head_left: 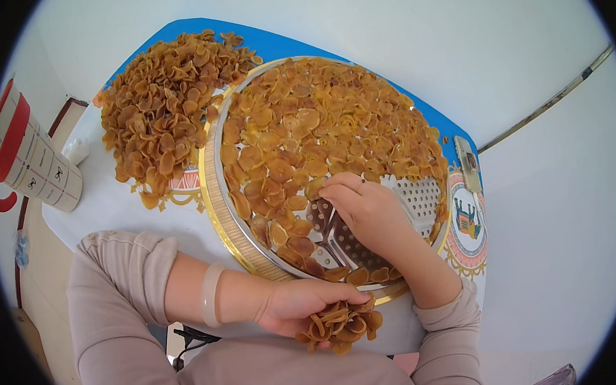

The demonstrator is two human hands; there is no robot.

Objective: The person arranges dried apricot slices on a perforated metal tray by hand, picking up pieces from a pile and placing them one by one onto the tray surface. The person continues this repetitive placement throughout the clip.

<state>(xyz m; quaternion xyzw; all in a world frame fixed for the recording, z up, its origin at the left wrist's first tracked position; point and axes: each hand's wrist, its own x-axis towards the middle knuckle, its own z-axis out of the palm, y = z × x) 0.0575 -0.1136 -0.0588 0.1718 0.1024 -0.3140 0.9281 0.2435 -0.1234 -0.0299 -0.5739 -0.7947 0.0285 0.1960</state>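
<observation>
A cluster of thin amber-brown dried slices fills my left hand, held low at the near edge of the round tray. My right hand is over the tray, its thumb and forefinger pinched at the edge of one dried slice lying among others. Similar slices cover most of the round perforated metal tray, closely laid and partly overlapping. Bare holed metal shows around and beneath my right hand. The tray sits within a gold-edged, woven-looking rim.
A large heap of loose slices lies left of the tray, on the patterned table cover. Beyond it shows a blue table edge. A tall cup with a red lid stands far left. A flat pale object rests at the right edge.
</observation>
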